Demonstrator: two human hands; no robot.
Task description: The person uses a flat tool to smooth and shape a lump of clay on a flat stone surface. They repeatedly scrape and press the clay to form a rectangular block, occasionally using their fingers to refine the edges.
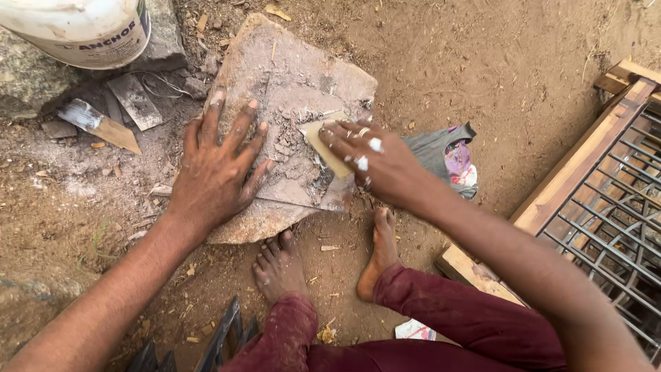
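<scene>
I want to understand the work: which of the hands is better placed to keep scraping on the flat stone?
Probably the right hand: it presses the yellowish scraper onto the flat stone. The left hand lies flat, steadying it.

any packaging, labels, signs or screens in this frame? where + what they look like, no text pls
White plastic bucket: top left corner, standing on a grey stone, round, smeared, with a dark-edged label band around its lower part.
Crumpled wrapper or bag: on the dirt just right of the right hand, grey with pink and white print.
White scrap: on the ground by the right leg, partly hidden.
No signs or screens.
</scene>
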